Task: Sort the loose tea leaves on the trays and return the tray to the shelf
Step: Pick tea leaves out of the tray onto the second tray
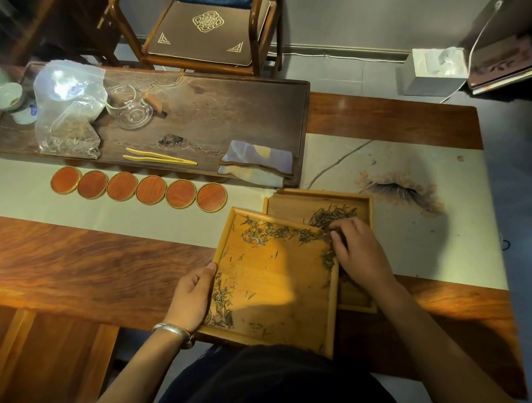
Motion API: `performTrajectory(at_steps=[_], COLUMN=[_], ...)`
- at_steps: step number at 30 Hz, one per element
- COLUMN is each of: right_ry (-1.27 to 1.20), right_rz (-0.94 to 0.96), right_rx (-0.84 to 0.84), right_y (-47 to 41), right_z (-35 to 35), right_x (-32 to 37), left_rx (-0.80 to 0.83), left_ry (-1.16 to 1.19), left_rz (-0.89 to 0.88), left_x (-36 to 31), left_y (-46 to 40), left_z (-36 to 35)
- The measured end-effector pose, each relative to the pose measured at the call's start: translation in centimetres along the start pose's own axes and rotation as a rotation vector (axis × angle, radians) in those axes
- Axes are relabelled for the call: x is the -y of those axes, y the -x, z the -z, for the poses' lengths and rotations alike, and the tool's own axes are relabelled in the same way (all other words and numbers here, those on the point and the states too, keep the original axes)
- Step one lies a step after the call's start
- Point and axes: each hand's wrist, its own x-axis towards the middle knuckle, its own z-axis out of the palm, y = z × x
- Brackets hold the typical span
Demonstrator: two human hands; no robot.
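A square wooden tray (283,311) is tilted over the table's near edge, its far right corner resting over a second wooden tray (289,202). My left hand (190,296) grips the near tray's left rim, thumb on top. Loose tea leaves (269,232) lie along the near tray's far edge and in a clump by my left thumb. More tea leaves (332,214) are heaped in the second tray. My right hand (358,247) rests at the near tray's far right corner with fingers bent, touching the leaves there. Whether it holds any is hidden.
Several round orange coasters (137,188) line the runner. Behind them a dark tea board (233,106) carries a plastic bag of leaves (67,111), a glass pitcher (133,112), bamboo tongs (158,158) and a folded cloth (257,163). A chair (203,35) stands beyond.
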Motion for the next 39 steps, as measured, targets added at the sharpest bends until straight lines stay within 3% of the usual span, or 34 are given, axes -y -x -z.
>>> performTrajectory(at_steps=[10,28,39], right_ry=[0.043,-0.006,-0.066], right_rz=[0.234,-0.071,0.124], right_rx=[0.134,-0.043,0.005], right_y=[3.5,-0.7,0.9], right_z=[-0.2,-1.1,-0.9], right_x=[1.7,-0.3,4.2], left_rx=[-0.011,-0.036,0.009], left_ry=[0.002,-0.013,0.015], left_rz=[-0.026,-0.025,-0.035], left_x=[0.0,0.8,0.5], left_y=[-0.4,-0.3,-0.2], left_z=[0.5,0.9,0.8])
